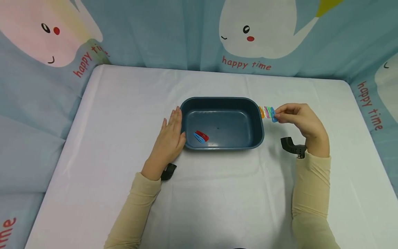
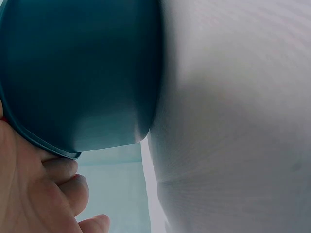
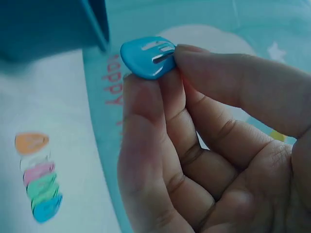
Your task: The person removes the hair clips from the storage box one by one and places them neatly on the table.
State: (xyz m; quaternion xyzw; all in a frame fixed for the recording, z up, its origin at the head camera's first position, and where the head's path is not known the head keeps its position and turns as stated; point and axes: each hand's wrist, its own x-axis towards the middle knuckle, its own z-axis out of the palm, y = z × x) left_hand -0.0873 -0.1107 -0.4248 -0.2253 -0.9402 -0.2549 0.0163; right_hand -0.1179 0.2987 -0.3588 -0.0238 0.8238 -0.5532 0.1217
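My right hand (image 1: 303,121) pinches a blue snap hair clip (image 3: 148,57) between thumb and fingertips, just right of the dark blue plastic basin (image 1: 222,149). Below it on the table is a row of snap clips, best seen in the right wrist view: an orange clip (image 3: 32,143), a white one, a pink clip (image 3: 40,171), green ones and another blue clip (image 3: 47,208). With its fingers extended, my left hand (image 1: 168,140) rests against the basin's left rim. Inside the basin, a light blue clip (image 1: 199,137) and a red clip (image 1: 202,135) lie side by side.
A white cloth covers the table (image 1: 217,200). Blue curtains (image 1: 161,38) printed with whales hang along the far edge and both sides. Black wrist mounts (image 1: 293,147) stick out beside the forearms.
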